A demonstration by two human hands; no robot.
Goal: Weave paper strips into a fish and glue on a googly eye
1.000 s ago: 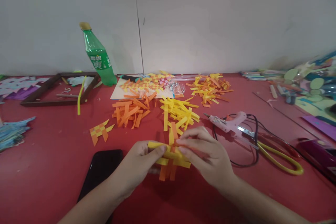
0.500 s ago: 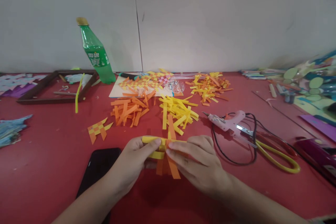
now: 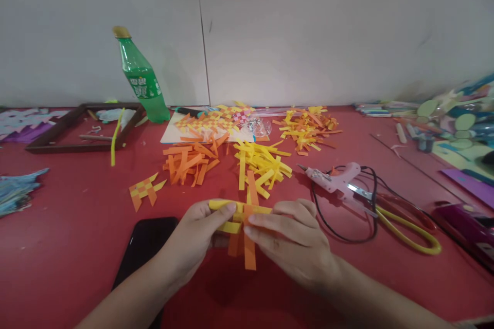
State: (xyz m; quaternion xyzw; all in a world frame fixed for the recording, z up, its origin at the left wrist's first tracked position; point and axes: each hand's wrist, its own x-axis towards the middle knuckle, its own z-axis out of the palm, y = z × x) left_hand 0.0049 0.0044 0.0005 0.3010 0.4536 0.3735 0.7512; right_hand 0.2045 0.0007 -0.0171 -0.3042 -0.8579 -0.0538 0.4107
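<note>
Both my hands hold a small weave of yellow and orange paper strips (image 3: 249,247) above the table's near middle. My left hand (image 3: 200,229) pinches the yellow strips, thumb on top. My right hand (image 3: 295,239) has its fingertips closed on the orange strip that crosses them. That orange strip hangs nearly straight down toward me, with another orange end beside it. Beyond the weave lie a pile of loose yellow strips (image 3: 263,162) and a pile of loose orange strips (image 3: 189,163). A finished-looking woven paper fish (image 3: 143,189) rests to the left.
A black phone (image 3: 144,247) lies under my left forearm. At right are a pink glue gun (image 3: 334,180) with its cable and scissors (image 3: 409,231) with yellow and red handles. A green bottle (image 3: 142,82) stands behind, near a brown frame (image 3: 69,149).
The crossing orange strip has swung from a slant to nearly straight down. My right fingers have shifted slightly to the right; my left hand has hardly moved.
</note>
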